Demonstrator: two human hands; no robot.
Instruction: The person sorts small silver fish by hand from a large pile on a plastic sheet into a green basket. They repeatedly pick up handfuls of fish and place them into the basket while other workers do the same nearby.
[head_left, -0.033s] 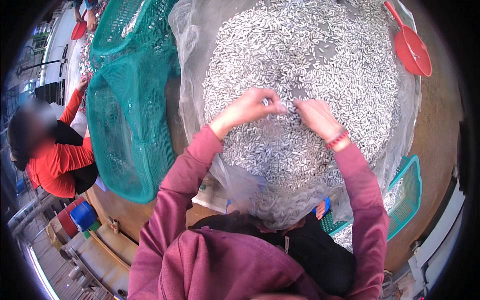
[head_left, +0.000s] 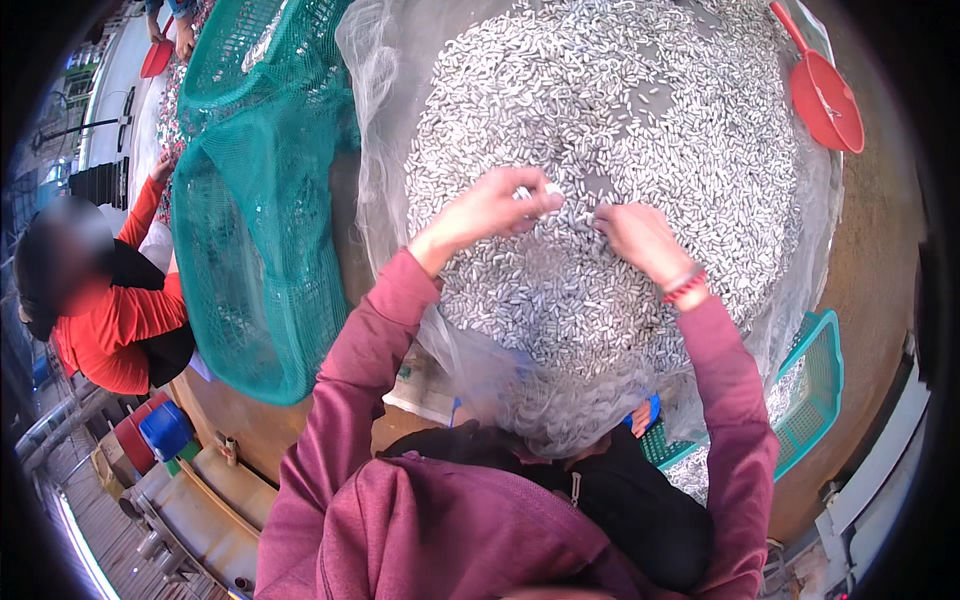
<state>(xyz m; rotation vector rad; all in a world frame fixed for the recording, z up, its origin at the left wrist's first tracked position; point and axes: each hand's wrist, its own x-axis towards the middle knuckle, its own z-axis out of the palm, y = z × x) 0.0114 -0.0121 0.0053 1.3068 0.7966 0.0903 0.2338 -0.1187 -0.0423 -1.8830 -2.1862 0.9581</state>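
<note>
A wide heap of small silvery-white pellet-shaped pieces (head_left: 720, 200) lies spread in front of me on a sheer whitish mesh cloth (head_left: 375, 130). Above the middle of the heap, my left hand (head_left: 490, 210) is bent into a pinch, with a small white piece (head_left: 553, 191) at the fingertips. A short way to its right, my right hand (head_left: 645, 240) hangs low over the pieces, fingers drawn together and pointing down to the left. Whatever those right fingers hold, if anything, is hidden. The two hands are apart.
A red handled sieve (head_left: 828, 105) lies at the heap's far right edge. Green net-covered baskets (head_left: 250, 270) stand on the left, beside a co-worker in an orange top (head_left: 120, 325). A green basket (head_left: 825, 400) with similar pieces sits near my right side.
My left hand has shifted slightly left and up from the heap's middle, and the white piece now shows at its fingertips. My right hand has moved slightly right and down.
</note>
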